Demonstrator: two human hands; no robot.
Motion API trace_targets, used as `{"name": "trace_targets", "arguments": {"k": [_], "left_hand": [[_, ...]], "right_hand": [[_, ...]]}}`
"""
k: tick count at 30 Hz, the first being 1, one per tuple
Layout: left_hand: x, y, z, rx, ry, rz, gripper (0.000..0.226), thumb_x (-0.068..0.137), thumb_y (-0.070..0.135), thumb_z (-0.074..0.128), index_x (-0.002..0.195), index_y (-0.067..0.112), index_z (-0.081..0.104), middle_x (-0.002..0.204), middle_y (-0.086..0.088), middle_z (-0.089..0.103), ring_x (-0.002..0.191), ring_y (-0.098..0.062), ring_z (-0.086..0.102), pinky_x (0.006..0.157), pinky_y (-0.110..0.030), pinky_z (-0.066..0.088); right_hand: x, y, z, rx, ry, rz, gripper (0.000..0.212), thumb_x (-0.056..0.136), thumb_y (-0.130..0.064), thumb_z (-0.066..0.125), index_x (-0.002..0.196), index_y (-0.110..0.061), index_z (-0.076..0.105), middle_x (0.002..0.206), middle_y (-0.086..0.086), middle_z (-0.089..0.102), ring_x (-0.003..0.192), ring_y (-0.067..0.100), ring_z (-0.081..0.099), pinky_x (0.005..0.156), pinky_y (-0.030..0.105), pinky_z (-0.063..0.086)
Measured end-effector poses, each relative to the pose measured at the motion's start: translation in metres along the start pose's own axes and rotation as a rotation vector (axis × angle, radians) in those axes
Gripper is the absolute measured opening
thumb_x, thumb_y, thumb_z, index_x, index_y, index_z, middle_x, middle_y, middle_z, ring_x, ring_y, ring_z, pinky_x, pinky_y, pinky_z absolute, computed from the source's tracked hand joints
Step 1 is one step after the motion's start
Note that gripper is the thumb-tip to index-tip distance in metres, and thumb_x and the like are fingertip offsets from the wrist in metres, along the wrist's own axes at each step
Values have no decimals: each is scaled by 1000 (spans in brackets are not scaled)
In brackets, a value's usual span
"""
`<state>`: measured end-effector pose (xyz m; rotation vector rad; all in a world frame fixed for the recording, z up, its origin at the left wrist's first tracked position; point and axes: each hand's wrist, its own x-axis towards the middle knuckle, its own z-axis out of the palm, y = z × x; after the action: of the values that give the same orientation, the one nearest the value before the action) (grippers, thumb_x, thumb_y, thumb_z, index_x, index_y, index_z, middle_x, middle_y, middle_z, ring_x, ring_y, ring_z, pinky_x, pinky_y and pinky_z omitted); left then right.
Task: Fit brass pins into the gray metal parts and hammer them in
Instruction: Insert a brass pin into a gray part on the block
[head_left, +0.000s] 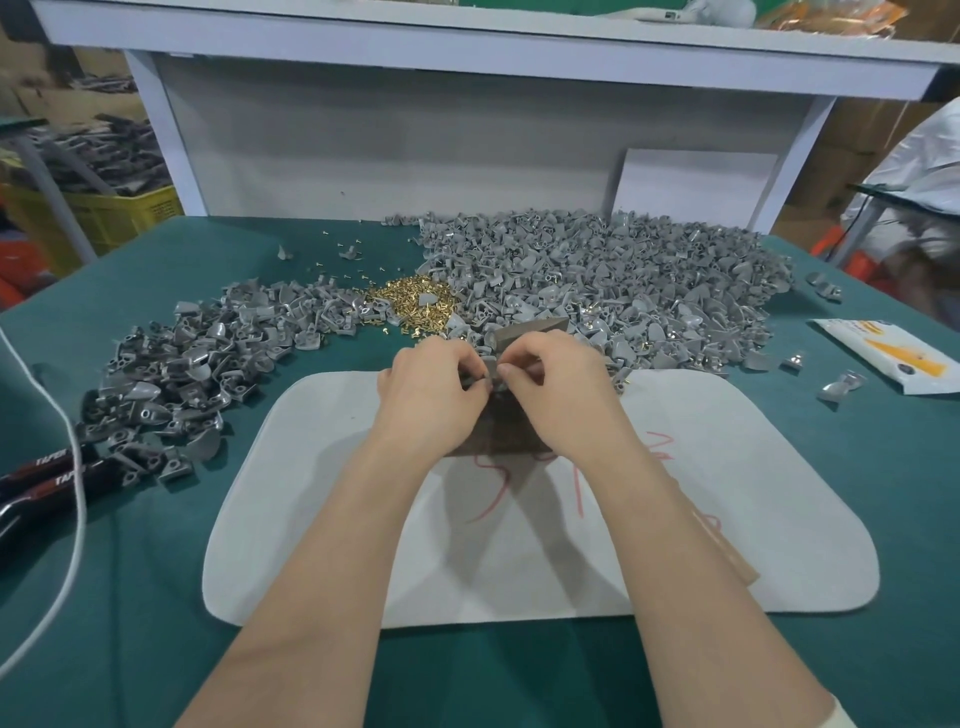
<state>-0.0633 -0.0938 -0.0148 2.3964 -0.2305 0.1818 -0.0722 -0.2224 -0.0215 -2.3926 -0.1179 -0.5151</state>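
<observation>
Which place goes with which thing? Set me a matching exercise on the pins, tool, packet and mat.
1 brass pins
2 black-handled tool
3 yellow-and-white packet
4 white mat

A right edge of the table
B centre front, nearest the person
C left edge
D between the gray-part heaps

Pairs: 1-D, 2-C, 3-A, 4-B

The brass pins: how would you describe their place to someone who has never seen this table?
On the green table, look past the far edge of the white mat. Two heaps of gray metal parts spread left and right; the brass pins lie in the gap between them, the only gold pile among dull gray.
</observation>
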Motion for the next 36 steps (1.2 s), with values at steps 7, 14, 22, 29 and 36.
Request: {"name": "trace_targets", "arguments": {"k": [7,14,22,29,36], "left_hand": [[1,0,1,14,0,7,12,86,22,62,76,29,59,98,1,68,105,-26,58,93,-42,46],[1,-3,1,76,56,-31,12,87,25,59,75,28,59,97,4,66,104,-24,56,93,-38,43],[2,-3,1,133,105,-72,9,86,27,60,78,23,61,93,2,63,99,-25,54,85,-35,33],[3,-11,-4,193,202,-133,9,85,26,59,83,19,63,97,-2,64,99,-28,54,81,-34,30],[6,-15,-5,148,206,-166,12,86,27,62,79,17,65,106,-5,59,104,-32,54,87,-37,36]], "right_hand": [[0,1,4,-110,21,-71,7,86,-15,61,88,-12,68,90,3,56,83,22,55,77,31,40],[5,24,-26,-202,158,252,23,92,-30,53,97,-13,68,99,7,66,92,25,59,78,29,43],[2,34,-31,-157,-203,479,32,93,-33,51,77,-6,55,65,10,58,74,33,60,62,30,43],[-3,16,-52,78,23,197,16,91,-24,53,106,-23,59,80,0,66,55,15,56,58,28,47],[-14,-2,-60,-74,9,-86,43,88,-23,61,126,-42,56,111,-19,65,96,3,58,82,13,37]]}}
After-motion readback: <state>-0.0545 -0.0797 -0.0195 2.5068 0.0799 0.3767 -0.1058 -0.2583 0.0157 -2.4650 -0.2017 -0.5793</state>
